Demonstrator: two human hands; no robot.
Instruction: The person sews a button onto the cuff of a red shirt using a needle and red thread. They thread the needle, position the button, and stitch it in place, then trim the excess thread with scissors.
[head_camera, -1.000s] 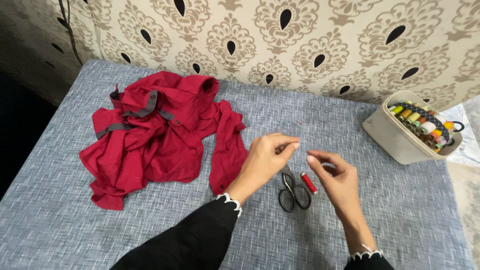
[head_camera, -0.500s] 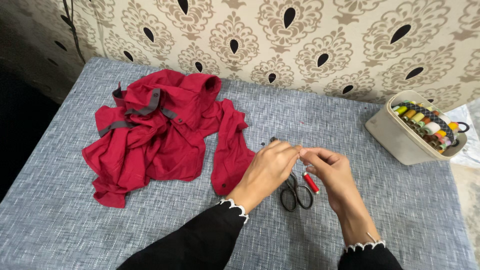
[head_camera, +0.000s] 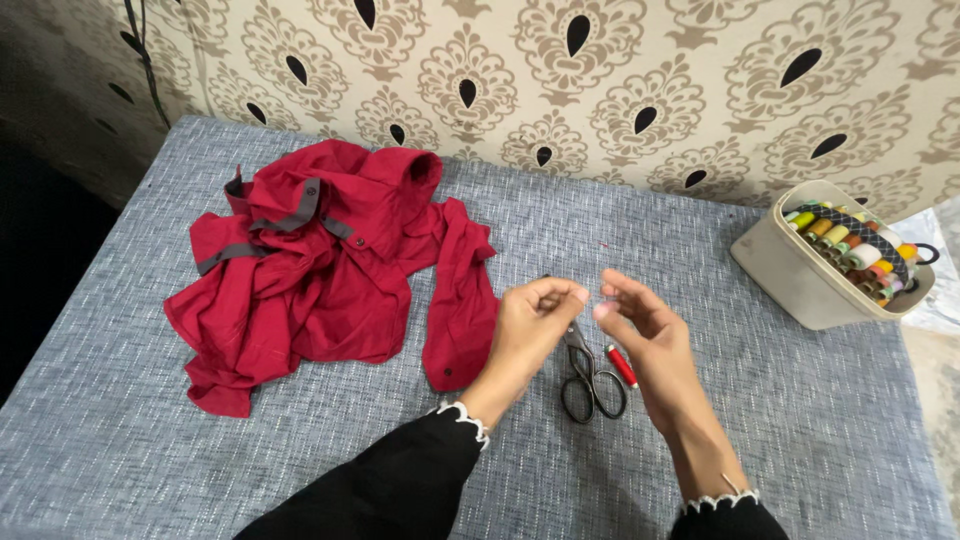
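My left hand (head_camera: 535, 325) hovers over the grey cloth-covered table (head_camera: 120, 440), thumb and forefinger pinched together. Anything fine held in that pinch is too small to make out. My right hand (head_camera: 640, 335) is raised just to its right, fingertips a small gap from the left ones, with its fingers loosely apart and nothing visible in them. Beneath and between the hands lie black scissors (head_camera: 590, 385) and a small red thread spool (head_camera: 621, 366). A crumpled red shirt (head_camera: 320, 265) with grey trim lies to the left, its sleeve end close to my left wrist.
A beige box (head_camera: 800, 275) holding several coloured thread spools stands at the table's far right, beside a shiny sheet. A patterned wall runs along the back edge. The floor to the left of the table is dark.
My hands met fingertip to fingertip half a second ago and have now drawn slightly apart. The right hand's fingers have loosened. The shirt, scissors and spool have stayed where they were.
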